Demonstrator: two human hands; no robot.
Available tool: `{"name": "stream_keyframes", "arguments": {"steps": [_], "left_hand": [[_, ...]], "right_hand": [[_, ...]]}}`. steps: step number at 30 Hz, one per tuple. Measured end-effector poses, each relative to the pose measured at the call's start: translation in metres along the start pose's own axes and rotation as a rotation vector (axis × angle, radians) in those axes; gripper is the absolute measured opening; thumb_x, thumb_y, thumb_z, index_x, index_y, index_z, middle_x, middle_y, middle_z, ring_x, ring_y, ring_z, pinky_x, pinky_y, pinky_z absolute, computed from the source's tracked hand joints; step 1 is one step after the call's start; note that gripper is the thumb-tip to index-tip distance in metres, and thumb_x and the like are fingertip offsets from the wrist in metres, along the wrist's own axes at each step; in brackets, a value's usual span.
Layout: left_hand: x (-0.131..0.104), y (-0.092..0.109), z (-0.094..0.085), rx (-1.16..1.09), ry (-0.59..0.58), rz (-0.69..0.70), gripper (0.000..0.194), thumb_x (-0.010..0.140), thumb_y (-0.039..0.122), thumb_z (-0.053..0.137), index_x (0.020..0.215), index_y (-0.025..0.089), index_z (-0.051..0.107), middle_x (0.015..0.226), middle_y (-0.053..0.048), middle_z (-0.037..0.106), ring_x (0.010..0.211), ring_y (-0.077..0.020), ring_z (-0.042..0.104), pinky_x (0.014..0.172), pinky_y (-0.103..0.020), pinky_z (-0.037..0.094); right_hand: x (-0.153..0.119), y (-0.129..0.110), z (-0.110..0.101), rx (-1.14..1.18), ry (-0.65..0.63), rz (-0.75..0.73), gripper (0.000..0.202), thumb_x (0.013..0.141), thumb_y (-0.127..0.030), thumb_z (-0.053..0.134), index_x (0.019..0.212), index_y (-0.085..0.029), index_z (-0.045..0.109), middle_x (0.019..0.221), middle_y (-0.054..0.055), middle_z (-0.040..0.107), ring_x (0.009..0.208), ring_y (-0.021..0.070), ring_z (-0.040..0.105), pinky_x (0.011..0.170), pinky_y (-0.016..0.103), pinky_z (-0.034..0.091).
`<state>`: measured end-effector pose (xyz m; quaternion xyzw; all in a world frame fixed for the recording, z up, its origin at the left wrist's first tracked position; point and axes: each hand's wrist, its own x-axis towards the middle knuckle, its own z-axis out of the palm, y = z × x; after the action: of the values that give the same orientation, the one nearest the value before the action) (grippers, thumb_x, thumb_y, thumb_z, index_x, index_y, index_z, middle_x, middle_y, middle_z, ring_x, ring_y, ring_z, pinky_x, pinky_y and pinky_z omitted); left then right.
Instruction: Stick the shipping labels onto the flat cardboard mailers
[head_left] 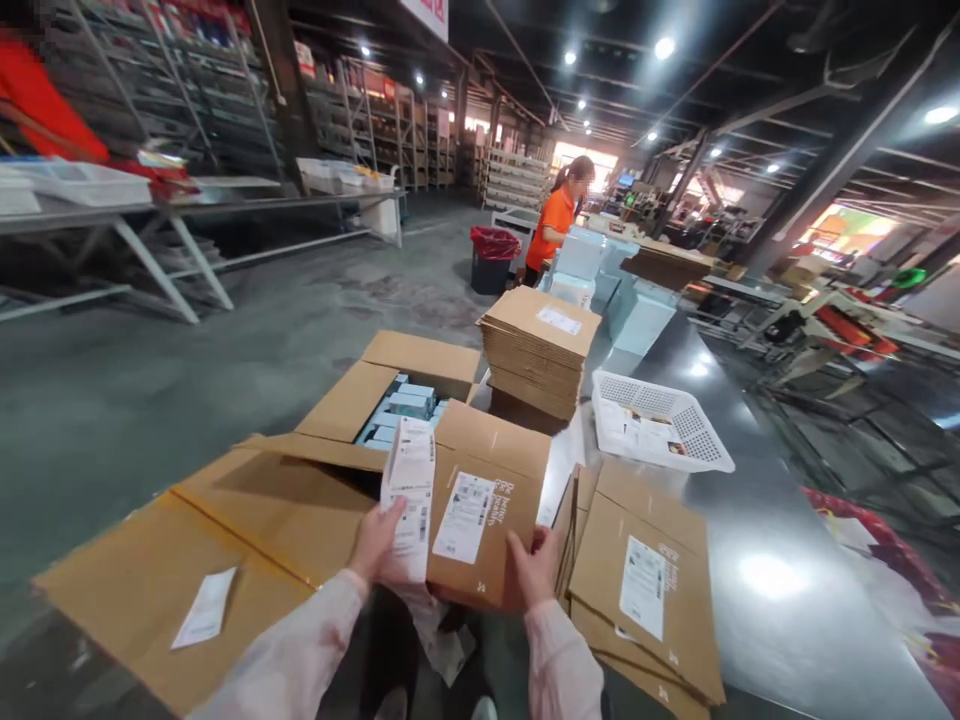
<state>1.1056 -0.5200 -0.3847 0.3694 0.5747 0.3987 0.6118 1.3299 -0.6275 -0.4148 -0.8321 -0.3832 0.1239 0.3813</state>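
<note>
A folded strip of white shipping labels [409,470] is pinched between the thumb and fingers of my left hand [379,540]. Just beside it, my right hand [534,566] grips the lower right edge of a flattened cardboard box [499,450]. That box carries white print and a stuck-on shipping label [463,517]. The strip's lower end trails down below my hands. To the right lies a pile of flat labelled boxes [611,520]. Behind my left hand stands an open carton [337,405] with small light-blue boxes [409,402] inside.
A tall stack of flat cardboard [532,360] and a white basket [664,422] holding papers stand on the metal table [750,500]. Light-blue bins [637,315] are farther back. A person in orange [555,220] stands beyond. One loose label [204,608] rests on a carton flap.
</note>
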Motion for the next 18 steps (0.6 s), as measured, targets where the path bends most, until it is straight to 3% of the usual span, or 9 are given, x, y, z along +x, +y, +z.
{"name": "stream_keyframes", "arguments": {"steps": [3,7,9,10,11,13,16,18], "left_hand": [[-0.029,0.028,0.004,-0.176,-0.176,-0.065,0.024,0.078,0.033,0.066,0.084,0.009,0.065,0.074,-0.01,0.073,0.071,-0.0222,0.069,0.066,-0.031,0.056],[-0.077,0.052,0.011,-0.244,-0.476,-0.139,0.047,0.063,0.049,0.076,0.087,0.01,0.067,0.079,-0.01,0.073,0.072,-0.0243,0.068,0.067,-0.033,0.056],[-0.096,0.049,0.009,-0.225,-0.549,-0.146,0.055,0.06,0.053,0.077,0.093,0.011,0.067,0.082,-0.01,0.073,0.071,-0.0232,0.068,0.066,-0.032,0.055],[-0.103,0.043,0.008,-0.214,-0.571,-0.14,0.057,0.059,0.054,0.077,0.096,0.011,0.067,0.084,-0.009,0.073,0.072,-0.0223,0.067,0.067,-0.032,0.055],[-0.109,0.036,0.007,-0.201,-0.591,-0.132,0.059,0.06,0.055,0.077,0.099,0.012,0.066,0.086,-0.009,0.073,0.074,-0.0217,0.067,0.069,-0.031,0.054],[-0.117,0.02,0.009,-0.169,-0.658,-0.121,0.063,0.061,0.056,0.075,0.106,0.014,0.065,0.093,-0.009,0.072,0.08,-0.0224,0.066,0.074,-0.032,0.053],[-0.119,0.0,0.013,-0.068,-0.806,-0.089,0.06,0.064,0.056,0.073,0.105,0.013,0.066,0.097,-0.01,0.071,0.089,-0.0252,0.064,0.079,-0.033,0.051],[-0.112,-0.005,0.014,-0.018,-0.836,-0.038,0.056,0.063,0.053,0.075,0.1,0.011,0.068,0.098,-0.011,0.07,0.093,-0.0259,0.063,0.083,-0.033,0.049]], "right_hand": [[0.005,0.013,-0.048,0.156,0.052,0.045,0.06,0.078,-0.061,0.038,0.115,-0.013,0.042,0.101,0.017,0.066,0.091,0.0224,0.065,0.077,0.034,0.053],[0.028,0.057,-0.161,0.38,0.14,0.209,0.074,0.066,-0.066,0.054,0.121,-0.018,0.041,0.093,0.012,0.068,0.083,0.0259,0.067,0.071,0.039,0.054],[0.035,0.07,-0.202,0.159,0.249,0.262,0.077,0.054,-0.067,0.061,0.114,-0.018,0.051,0.097,0.016,0.067,0.093,0.0329,0.064,0.077,0.048,0.052],[0.034,0.069,-0.21,0.025,0.275,0.263,0.078,0.049,-0.067,0.063,0.11,-0.017,0.056,0.102,0.02,0.065,0.1,0.0372,0.061,0.082,0.052,0.049],[0.03,0.063,-0.208,-0.077,0.256,0.244,0.078,0.046,-0.066,0.065,0.106,-0.016,0.059,0.106,0.023,0.063,0.106,0.0407,0.057,0.085,0.056,0.046],[0.011,0.035,-0.18,-0.075,0.064,0.152,0.079,0.045,-0.069,0.065,0.101,-0.014,0.064,0.111,0.026,0.061,0.109,0.0431,0.054,0.088,0.058,0.044],[-0.034,-0.024,-0.106,0.431,-0.57,0.017,0.073,0.058,-0.072,0.059,0.103,-0.016,0.066,0.104,0.018,0.068,0.095,0.0341,0.064,0.084,0.049,0.05],[-0.063,-0.055,-0.065,0.636,-0.576,0.095,0.061,0.067,-0.065,0.061,0.102,-0.016,0.066,0.103,0.015,0.07,0.094,0.0302,0.065,0.086,0.045,0.051]]}}
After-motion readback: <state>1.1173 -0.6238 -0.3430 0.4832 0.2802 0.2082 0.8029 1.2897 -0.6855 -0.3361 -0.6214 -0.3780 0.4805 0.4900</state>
